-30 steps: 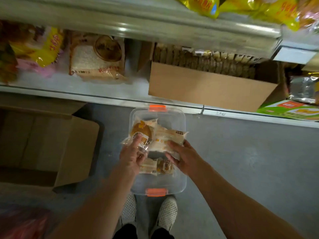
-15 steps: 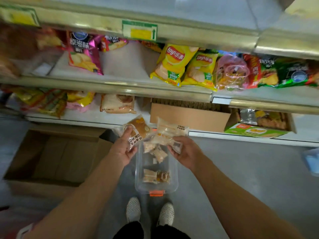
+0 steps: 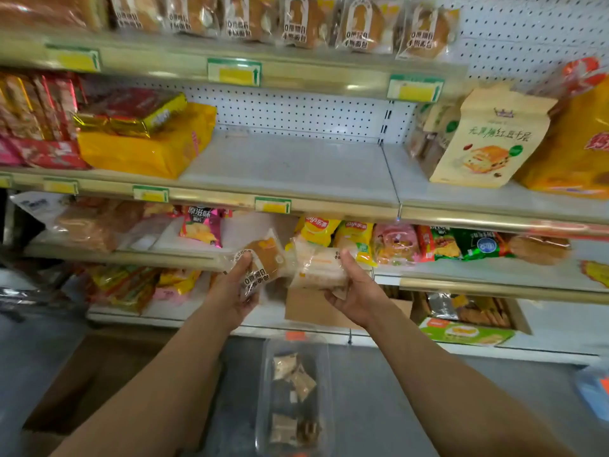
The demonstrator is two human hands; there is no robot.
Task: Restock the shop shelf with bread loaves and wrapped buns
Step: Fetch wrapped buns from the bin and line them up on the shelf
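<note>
Now fingers [image 3: 242, 263] grip wrapped buns [image 3: 263, 262].

One camera only, worn on the head, and it looked forward and a little down at a shop shelf [image 3: 290, 169] from close range. The wide lens bent the shelf edges into curves toward the corners. The middle tier sat near eye level at the centre; a higher tier ran along the top edge. Both forearms reached in from the bottom edge toward mid-frame. At the very bottom the view took in the floor and a clear bin [image 3: 263, 390] below.
</note>
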